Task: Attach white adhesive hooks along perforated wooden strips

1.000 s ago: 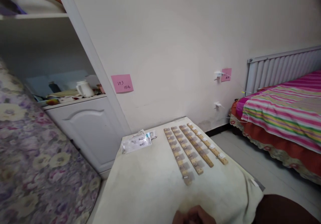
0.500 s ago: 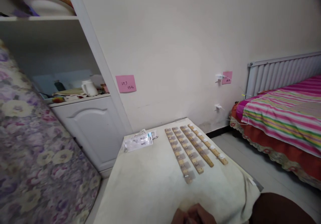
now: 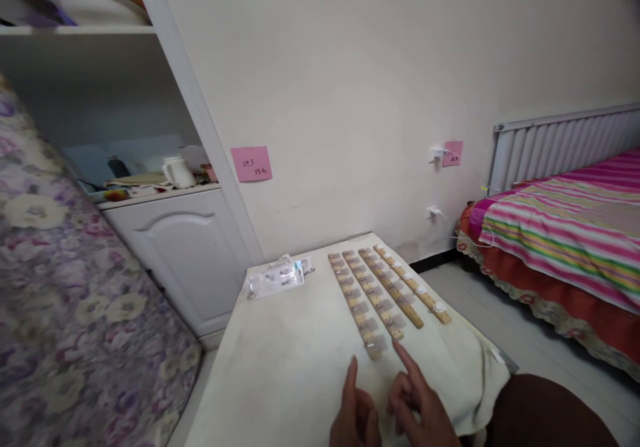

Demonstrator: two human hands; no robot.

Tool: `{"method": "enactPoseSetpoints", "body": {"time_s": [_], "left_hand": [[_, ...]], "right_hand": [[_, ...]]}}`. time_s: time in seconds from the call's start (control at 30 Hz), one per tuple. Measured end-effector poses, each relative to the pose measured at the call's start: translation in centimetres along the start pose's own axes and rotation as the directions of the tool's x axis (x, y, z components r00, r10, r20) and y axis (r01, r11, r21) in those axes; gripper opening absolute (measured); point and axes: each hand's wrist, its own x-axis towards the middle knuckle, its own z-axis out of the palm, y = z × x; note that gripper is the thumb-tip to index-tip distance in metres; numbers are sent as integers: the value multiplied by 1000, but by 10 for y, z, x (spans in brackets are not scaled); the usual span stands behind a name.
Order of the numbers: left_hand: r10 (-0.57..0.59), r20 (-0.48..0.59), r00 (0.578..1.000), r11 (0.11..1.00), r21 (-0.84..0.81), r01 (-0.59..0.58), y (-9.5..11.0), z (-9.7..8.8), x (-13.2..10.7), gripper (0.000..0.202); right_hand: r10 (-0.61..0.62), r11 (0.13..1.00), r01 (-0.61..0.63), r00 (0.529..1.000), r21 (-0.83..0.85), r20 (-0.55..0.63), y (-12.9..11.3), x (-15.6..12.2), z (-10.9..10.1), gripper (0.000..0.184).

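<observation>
Your left hand (image 3: 351,415) and right hand (image 3: 424,408), grip loosely open, index fingers (image 3: 409,364) outstretched near wooden strips (image 3: 372,293) on the worktop (image 3: 280,353)

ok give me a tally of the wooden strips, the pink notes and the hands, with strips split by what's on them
Wooden strips with see-through tabs: 3
Wooden strip with white pieces: 1
Pink notes: 2
Hands: 2
Total: 8
</observation>
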Motion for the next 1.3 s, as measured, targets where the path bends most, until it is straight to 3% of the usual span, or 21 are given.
{"method": "enactPoseSetpoints", "body": {"time_s": [0.2,0.33,0.87,1.1,1.3], "left_hand": [[119,11,993,993,25,-120,77,-30,21,70],[157,41,987,982,98,-160,100,-40,28,73],[189,1,982,970,155,-187,94,-41,34,75],[153,-91,984,979,147,-139,104,-45,33,73],[166,-124,978,978,150,-147,103,-45,32,74]], "right_hand": [[-180,982,181,983,-48,29,-68,23,-26,69],[-245,966,246,969,-77,20,-84,33,-31,69],[-281,949,278,960,-146,5,-85,36,-34,70],[-268,943,262,963,-204,-3,-96,33,-37,69],[-277,939,272,961,-209,4,-89,34,-39,69]]}}
